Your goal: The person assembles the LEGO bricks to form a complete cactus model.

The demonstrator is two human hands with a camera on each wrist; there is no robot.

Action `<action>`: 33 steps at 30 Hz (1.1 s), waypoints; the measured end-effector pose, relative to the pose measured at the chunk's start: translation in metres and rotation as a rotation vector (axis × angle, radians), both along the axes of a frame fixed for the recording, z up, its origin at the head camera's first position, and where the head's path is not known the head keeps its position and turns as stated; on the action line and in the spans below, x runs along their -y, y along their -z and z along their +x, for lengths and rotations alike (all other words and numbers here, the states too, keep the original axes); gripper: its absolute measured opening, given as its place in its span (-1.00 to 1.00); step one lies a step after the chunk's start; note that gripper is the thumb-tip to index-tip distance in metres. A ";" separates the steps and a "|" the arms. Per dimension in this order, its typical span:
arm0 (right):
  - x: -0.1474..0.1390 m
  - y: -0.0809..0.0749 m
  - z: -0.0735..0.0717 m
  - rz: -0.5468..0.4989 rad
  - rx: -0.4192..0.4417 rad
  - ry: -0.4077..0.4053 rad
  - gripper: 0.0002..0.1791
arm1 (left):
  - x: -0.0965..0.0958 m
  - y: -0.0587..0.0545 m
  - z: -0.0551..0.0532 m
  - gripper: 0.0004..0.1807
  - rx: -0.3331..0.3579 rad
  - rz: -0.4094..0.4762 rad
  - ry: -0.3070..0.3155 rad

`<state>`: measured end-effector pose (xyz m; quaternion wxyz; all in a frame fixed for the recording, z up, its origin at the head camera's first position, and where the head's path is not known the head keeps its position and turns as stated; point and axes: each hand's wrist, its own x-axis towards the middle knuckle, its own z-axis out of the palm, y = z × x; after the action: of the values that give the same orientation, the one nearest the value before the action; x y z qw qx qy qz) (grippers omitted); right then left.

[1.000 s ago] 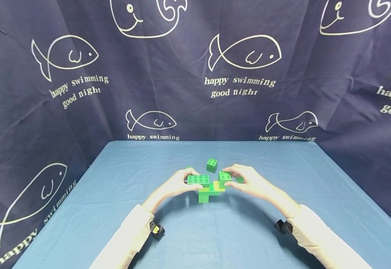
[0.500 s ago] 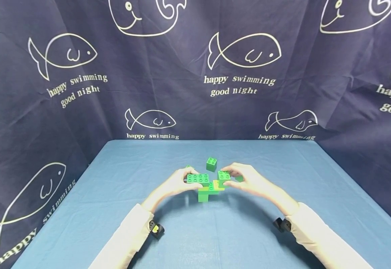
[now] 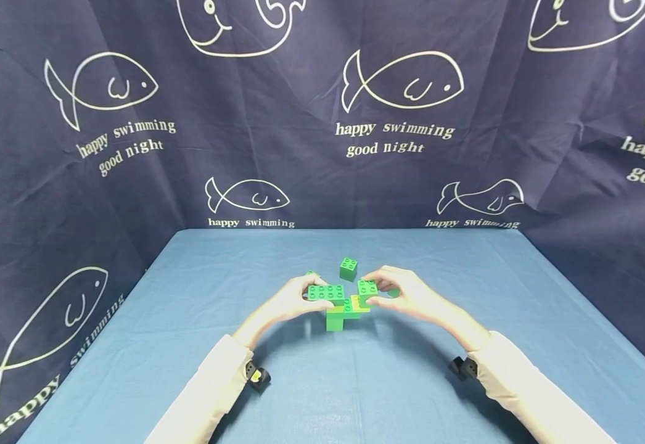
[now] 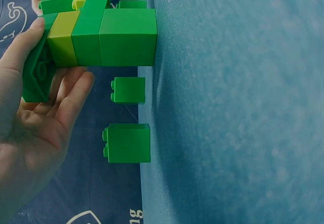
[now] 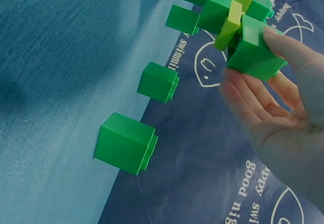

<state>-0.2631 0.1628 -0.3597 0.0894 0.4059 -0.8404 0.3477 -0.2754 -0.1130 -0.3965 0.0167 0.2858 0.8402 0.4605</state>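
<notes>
In the head view my left hand (image 3: 291, 300) grips a long green toy brick (image 3: 325, 293) on the left side of a small stacked build. The left wrist view shows its hollow underside overhanging a yellow-green brick (image 4: 63, 37), with the thumb on its top. Below come a wide green brick (image 4: 91, 37) and a green base brick (image 4: 127, 37). My right hand (image 3: 402, 293) pinches a square green brick (image 3: 367, 290) between thumb and fingers, over the thin yellow-green brick (image 5: 230, 26) on the build's right. In the right wrist view that square brick sits tilted, a dark gap beneath it.
Behind the build a loose green brick (image 3: 348, 269) stands on the blue cloth-covered table (image 3: 322, 394). Another green brick (image 3: 393, 293) is partly hidden behind my right hand, and one more (image 3: 309, 273) peeks out behind my left. A dark fish-print curtain (image 3: 322, 123) surrounds the table.
My right hand and its square brick have edged slightly left. My left hand keeps its grip on the long brick, and the head view has shifted a little.
</notes>
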 end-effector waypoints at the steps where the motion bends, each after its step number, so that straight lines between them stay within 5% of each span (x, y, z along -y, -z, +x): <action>1: 0.000 0.000 0.000 -0.003 0.007 0.000 -0.60 | 0.000 0.000 0.000 -0.67 -0.001 -0.001 0.000; 24: -0.003 0.005 0.001 -0.029 0.143 0.032 -0.57 | 0.000 0.000 0.001 -0.70 0.018 0.013 0.006; 33: -0.005 0.004 0.003 -0.055 0.135 0.017 -0.57 | -0.001 -0.002 0.002 -0.72 0.022 0.011 0.001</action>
<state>-0.2602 0.1677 -0.3640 0.0465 0.3716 -0.8381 0.3966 -0.2732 -0.1124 -0.3945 0.0245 0.2810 0.8373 0.4683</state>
